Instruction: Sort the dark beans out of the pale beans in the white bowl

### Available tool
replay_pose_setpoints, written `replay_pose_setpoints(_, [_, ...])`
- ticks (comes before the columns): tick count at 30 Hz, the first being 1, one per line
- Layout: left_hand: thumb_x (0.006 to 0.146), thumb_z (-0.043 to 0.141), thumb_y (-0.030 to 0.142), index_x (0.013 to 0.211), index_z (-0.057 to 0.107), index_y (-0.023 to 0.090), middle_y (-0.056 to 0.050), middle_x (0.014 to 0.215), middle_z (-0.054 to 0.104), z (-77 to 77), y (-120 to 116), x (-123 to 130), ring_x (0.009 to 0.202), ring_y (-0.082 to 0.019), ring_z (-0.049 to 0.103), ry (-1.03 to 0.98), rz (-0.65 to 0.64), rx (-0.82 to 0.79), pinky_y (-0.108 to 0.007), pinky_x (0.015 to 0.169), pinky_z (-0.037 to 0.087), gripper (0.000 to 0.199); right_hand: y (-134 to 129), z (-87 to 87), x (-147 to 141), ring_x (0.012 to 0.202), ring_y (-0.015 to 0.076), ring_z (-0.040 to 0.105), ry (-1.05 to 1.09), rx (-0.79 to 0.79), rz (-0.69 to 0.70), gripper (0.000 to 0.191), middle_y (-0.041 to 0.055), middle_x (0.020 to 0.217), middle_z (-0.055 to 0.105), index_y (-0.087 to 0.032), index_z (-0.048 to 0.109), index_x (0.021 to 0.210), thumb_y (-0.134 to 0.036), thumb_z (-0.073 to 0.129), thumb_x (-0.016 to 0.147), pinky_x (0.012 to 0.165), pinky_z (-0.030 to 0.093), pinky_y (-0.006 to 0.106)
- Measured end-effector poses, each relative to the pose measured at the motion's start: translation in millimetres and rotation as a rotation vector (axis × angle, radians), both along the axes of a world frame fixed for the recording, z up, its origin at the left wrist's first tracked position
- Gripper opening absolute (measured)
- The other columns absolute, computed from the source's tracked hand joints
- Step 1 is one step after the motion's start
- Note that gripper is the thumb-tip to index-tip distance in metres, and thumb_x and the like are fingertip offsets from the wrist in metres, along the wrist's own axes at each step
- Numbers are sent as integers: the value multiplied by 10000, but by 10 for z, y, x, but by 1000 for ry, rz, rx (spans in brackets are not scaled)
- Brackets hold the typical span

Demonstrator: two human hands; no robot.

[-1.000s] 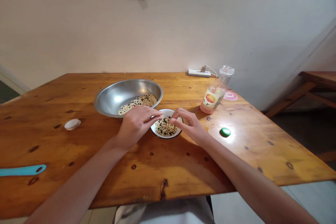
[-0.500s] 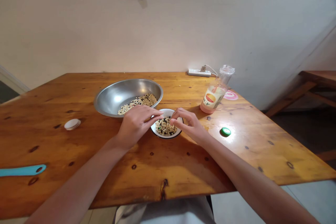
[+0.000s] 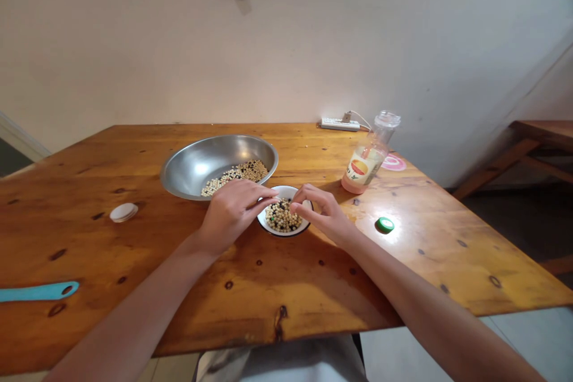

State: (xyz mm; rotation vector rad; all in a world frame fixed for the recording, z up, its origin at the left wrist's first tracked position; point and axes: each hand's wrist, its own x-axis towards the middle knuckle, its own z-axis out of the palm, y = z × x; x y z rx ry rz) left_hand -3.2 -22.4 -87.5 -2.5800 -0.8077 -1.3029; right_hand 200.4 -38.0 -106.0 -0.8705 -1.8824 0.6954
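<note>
A small white bowl [image 3: 286, 233] with a dark rim holds pale and dark beads or beans [image 3: 283, 216], with a green speck among them. Over its left edge, my left hand [image 3: 235, 209] has thumb and fingers pinched together; whatever lies between the tips is too small to name. My right hand [image 3: 323, 210] curls over the bowl's right side, its thumb and forefinger brought together near the contents, and anything between them is hidden. Behind my left hand stands a wide steel basin [image 3: 192, 161] with more of the same pale and dark pieces along its near right side.
A tilted clear bottle [image 3: 363, 164] with a label is at the back right, near a pink disc [image 3: 394, 162] and a power strip [image 3: 340, 124]. A green cap [image 3: 385, 225] lies right, white lids [image 3: 123, 212] left, and a blue handle [image 3: 40, 291] at the left edge.
</note>
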Motion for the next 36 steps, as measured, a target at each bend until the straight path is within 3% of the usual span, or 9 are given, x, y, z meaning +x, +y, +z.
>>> replay_pose_setpoints(15, [827,620,199,891,657,183,-13,792,715,-5,3,11,752,-142,635,60,-38,25,-284,716,460,76,13,-19,5,748,147,535,-43,64,17,175,23,733,586,-173,597,702,-248,567,858,718,406,282])
replay_pose_setpoints(26, [799,651,214,845,678,186,-9,780,702,-6,6,27,724,-127,617,-44,-128,-196,-258,687,480,61,7,-7,5,751,152,538,-60,85,28,192,28,729,590,-179,613,718,-283,553,869,712,414,285])
replay_pose_setpoints(36, [809,639,229,842,693,199,-5,763,693,11,-9,40,707,-127,611,-1,-119,-244,-248,662,476,70,8,-6,-10,745,151,537,-77,94,16,223,31,732,594,-177,605,710,-318,547,872,717,418,284])
